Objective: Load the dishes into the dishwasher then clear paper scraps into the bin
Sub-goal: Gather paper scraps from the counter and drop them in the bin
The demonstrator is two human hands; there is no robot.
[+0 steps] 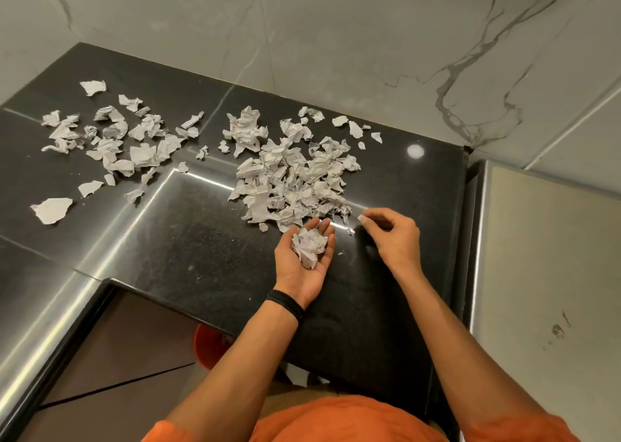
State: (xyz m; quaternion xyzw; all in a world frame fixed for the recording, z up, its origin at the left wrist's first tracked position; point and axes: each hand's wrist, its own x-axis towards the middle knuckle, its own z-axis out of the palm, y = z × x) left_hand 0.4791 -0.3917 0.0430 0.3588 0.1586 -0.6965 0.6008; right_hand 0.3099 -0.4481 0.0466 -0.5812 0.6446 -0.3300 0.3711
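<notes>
Scraps [292, 176] of crumpled paper, light, soft and easily scattered, heap on the counter [188, 240] at twelve o'clock of the left hand [304, 267], whose flat upturned palm carries a wad [309, 245], while the right hand [393, 233] at three o'clock pinches one bit [362, 218], so scooping from the heap's edges looks best.

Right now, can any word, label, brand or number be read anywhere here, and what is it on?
No text can be read.
Ink marks on the pile of paper scraps: too small and crumpled to read.
Marks on the crumpled scraps in the left hand: unreadable.
The small scrap pinched by the right hand: blank as far as shows.
The wristband and countertop: no lettering.
</notes>
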